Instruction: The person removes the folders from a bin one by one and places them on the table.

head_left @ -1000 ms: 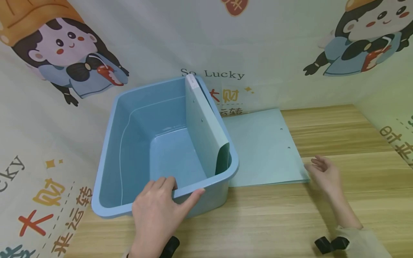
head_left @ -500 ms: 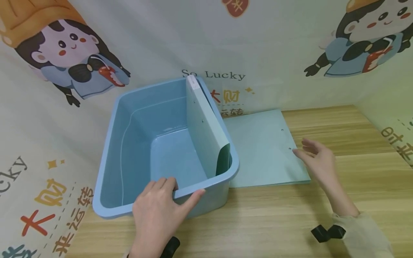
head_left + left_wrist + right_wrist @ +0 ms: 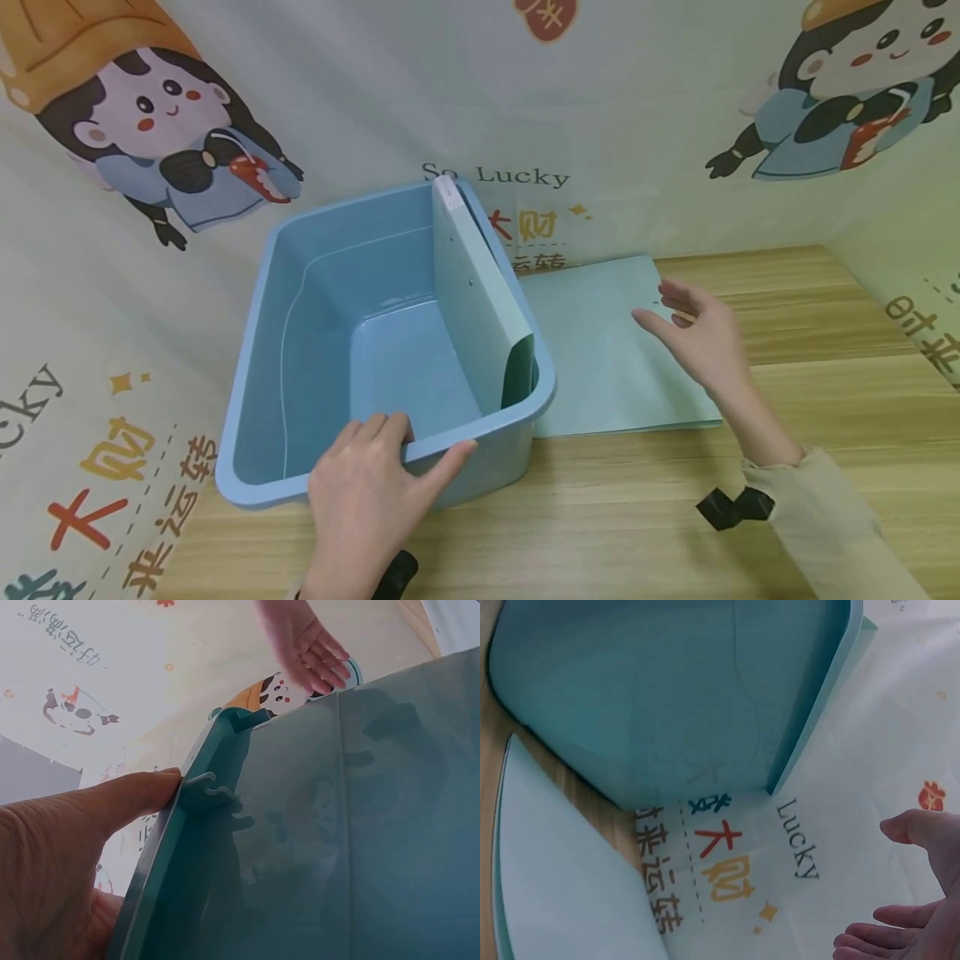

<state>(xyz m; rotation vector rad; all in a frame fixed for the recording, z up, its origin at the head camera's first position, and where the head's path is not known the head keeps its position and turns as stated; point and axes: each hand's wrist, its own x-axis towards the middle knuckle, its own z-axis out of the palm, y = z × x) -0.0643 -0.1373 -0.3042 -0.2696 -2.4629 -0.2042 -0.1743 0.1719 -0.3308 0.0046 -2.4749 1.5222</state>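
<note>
My left hand (image 3: pixel 367 492) grips the near rim of a light blue plastic tub (image 3: pixel 487 467), fingers over the edge and thumb along the outside. In the left wrist view its thumb (image 3: pixel 142 799) presses the rim from outside. A pale green file folder (image 3: pixel 480 308) stands on edge inside the tub, against the right wall. Another pale green folder (image 3: pixel 600 358) lies flat on the table, its left part hidden behind the tub. Over that folder's right edge hovers my right hand (image 3: pixel 697 333), thumb and fingers spread, holding nothing.
The wood-grain table (image 3: pixel 840 375) extends to the right of the flat folder and in front of the tub. A printed cloth (image 3: pixel 637 92) with cartoon figures hangs close behind the tub and along both sides.
My right hand has moved forward and left, from the flat folder's near right corner to above its far right edge. My left hand, the tub and both folders have stayed put.
</note>
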